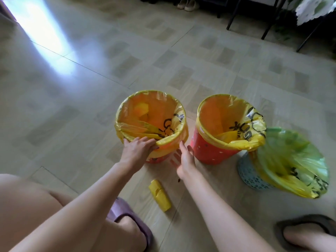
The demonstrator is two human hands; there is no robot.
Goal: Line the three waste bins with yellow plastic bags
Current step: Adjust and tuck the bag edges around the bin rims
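Observation:
Three small bins stand on the floor. The left red bin (160,158) carries a yellow bag (152,115) folded over its rim. My left hand (137,149) lies on the near rim, fingers curled over the bag's edge. My right hand (184,159) is beside that bin's right side, fingers straight and blurred, holding nothing. The middle red bin (211,151) has a yellow bag (229,122) over its rim. At the right, a pale blue bin (249,174) has a yellow bag (294,160) draped loosely across it.
A folded wad of yellow bags (160,195) lies on the tile floor near my knees. My feet wear slippers, one purple (127,215), one dark (307,230). Black furniture legs (269,24) and a pair of shoes (186,4) stand at the back.

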